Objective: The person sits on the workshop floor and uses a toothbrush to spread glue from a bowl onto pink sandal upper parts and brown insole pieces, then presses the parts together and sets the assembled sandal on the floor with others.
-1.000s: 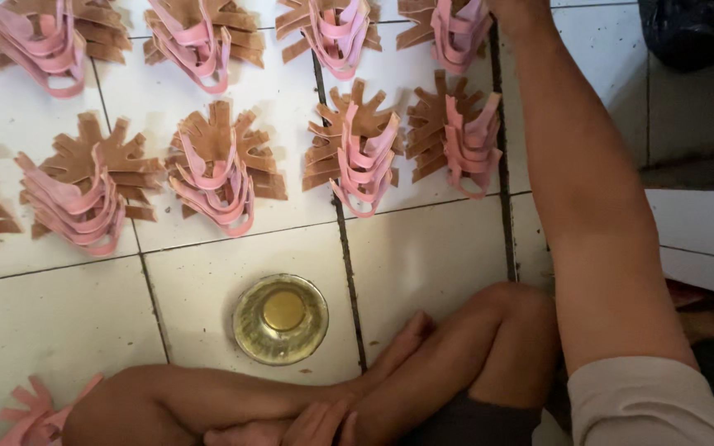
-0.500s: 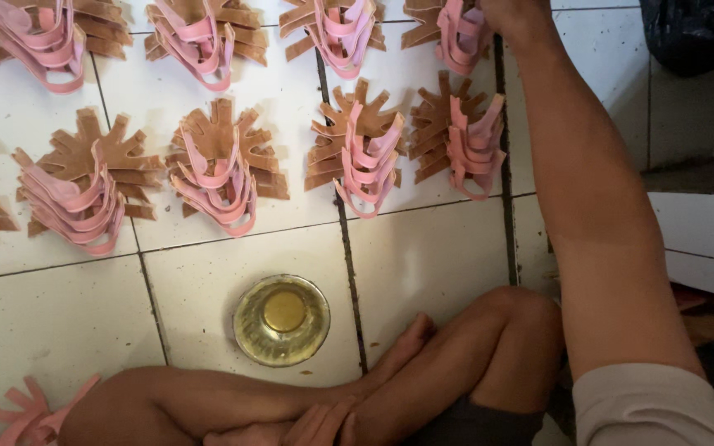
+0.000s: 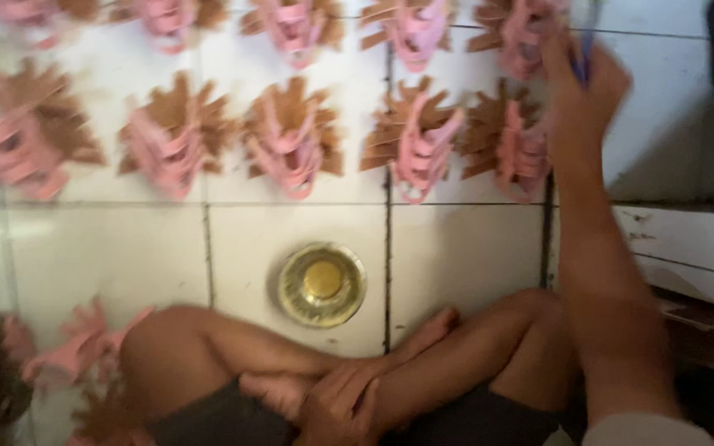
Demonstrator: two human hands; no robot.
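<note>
Two hands are at different jobs. The right hand is stretched far out over the floor, its fingers closed around a thin blue stick-like thing, perhaps a pen or brush; motion blur hides just what it is and how firmly it is pinched. It hovers at the far right of the laid-out pieces, between the upper-row pink and brown bundle and the lower-row bundle, close to both; whether it touches either I cannot tell.

The left hand lies low by the crossed legs, fingers curled loosely over a foot and holding no tool, apparently as a brace while the other arm reaches.

Further out, the bundles lie in two rows on the white tiled floor, each set apart from its neighbour, which probably keeps them separate and easy to reach one by one. A round brass floor drain sits between the rows and the legs. More pink pieces lie by the left knee.
</note>
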